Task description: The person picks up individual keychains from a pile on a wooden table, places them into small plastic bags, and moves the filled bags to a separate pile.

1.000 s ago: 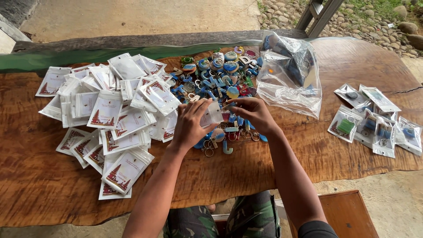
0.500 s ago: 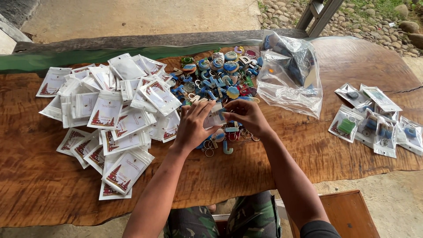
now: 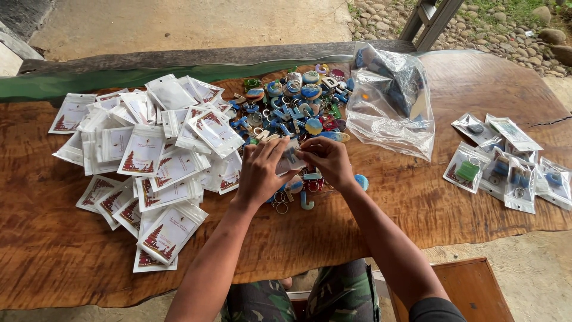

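Pouches left of keychains

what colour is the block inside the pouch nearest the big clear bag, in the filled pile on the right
Green: the block shows through its clear pouch front, seen best in the head view.

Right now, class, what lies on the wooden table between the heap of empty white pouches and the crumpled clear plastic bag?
In the head view, a pile of colourful keychains lies there, with both hands holding one small pouch.
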